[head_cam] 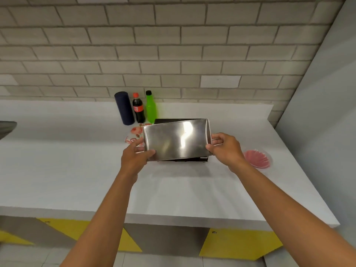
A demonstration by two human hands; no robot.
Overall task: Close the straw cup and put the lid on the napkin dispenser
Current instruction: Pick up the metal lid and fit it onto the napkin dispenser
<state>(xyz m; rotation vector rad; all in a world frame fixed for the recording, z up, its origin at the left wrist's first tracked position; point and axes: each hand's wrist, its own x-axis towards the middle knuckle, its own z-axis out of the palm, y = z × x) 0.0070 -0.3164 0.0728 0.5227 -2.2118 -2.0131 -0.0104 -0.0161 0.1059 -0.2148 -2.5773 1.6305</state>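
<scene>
- Here your left hand (pixel 134 157) and right hand (pixel 225 149) each grip an end of the lid (pixel 176 140).
- Lid sits askew over the dispenser (pixel 189 160) on the desk (pixel 77 166).

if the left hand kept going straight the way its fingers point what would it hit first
Probably the patterned cup just beyond the left hand, behind the metal lid it holds; depth is unclear.
</scene>
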